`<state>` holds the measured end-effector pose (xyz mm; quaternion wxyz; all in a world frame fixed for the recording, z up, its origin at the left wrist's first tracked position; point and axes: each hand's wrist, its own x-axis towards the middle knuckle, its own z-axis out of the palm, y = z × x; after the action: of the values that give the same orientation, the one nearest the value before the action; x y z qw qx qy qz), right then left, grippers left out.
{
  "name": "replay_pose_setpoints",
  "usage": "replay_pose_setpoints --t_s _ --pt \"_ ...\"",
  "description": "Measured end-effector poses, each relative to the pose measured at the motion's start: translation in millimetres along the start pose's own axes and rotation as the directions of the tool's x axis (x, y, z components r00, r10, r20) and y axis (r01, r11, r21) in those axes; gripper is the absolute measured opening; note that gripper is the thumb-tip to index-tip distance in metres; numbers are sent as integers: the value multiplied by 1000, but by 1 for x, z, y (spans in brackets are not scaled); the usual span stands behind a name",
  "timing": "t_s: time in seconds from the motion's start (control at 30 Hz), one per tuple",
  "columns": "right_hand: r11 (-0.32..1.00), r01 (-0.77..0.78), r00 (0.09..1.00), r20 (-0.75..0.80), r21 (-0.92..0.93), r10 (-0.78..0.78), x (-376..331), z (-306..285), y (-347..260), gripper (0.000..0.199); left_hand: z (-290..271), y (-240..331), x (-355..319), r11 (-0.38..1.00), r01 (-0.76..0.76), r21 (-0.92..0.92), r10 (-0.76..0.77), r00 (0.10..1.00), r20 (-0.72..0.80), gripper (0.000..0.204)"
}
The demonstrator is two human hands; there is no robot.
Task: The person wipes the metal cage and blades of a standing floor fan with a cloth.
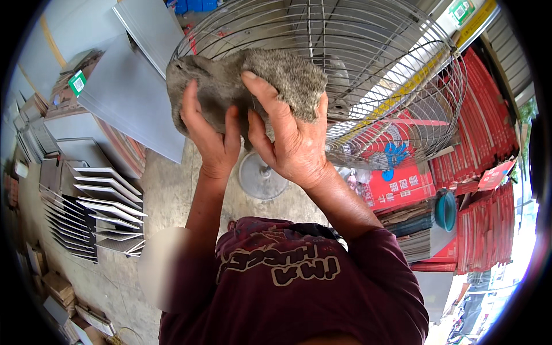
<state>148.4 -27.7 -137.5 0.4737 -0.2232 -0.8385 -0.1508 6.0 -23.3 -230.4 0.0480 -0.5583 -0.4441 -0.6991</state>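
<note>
A grey, dusty-looking rag (282,75) with a rough pile is bunched at the back of a large wire fan cage (379,86). On its near left side, my left hand (211,141) grips it with fingers curved round the edge. My right hand (296,141) holds the right part, its fingers pressed into the cloth. What lies under the rag is hidden. Below my hands, a round grey fan base (263,177) stands on the floor.
Large grey panels (132,95) lean at the left, above a rack of white sample boards (109,201). Stacked red boxes (477,109) fill the right side. A teal basin (445,211) sits among them. Behind the cage runs a yellow-edged strip (477,26).
</note>
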Motion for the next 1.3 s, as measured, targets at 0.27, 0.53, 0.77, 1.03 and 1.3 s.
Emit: replay_pose_setpoints --t_s 0.27,0.53,0.77,1.03,1.3 --pt "990 -133 991 -26 -35 132 -55 -3 14 53 22 4 -42 1000 -17 -7 18 996 86 76" --pt "966 -240 969 -85 -91 233 -86 -24 22 58 45 32 -48 973 -228 43 224 971 80 72" --pt "952 -273 962 -24 -141 272 -105 -33 23 58 42 35 -62 980 -190 61 171 958 230 68" --pt "947 -315 947 53 -56 318 -125 -22 22 56 32 21 -82 984 -142 108 113 965 236 66" --pt "948 -318 948 35 3 317 -111 -17 18 58 42 27 -71 984 -152 94 134 976 174 67"
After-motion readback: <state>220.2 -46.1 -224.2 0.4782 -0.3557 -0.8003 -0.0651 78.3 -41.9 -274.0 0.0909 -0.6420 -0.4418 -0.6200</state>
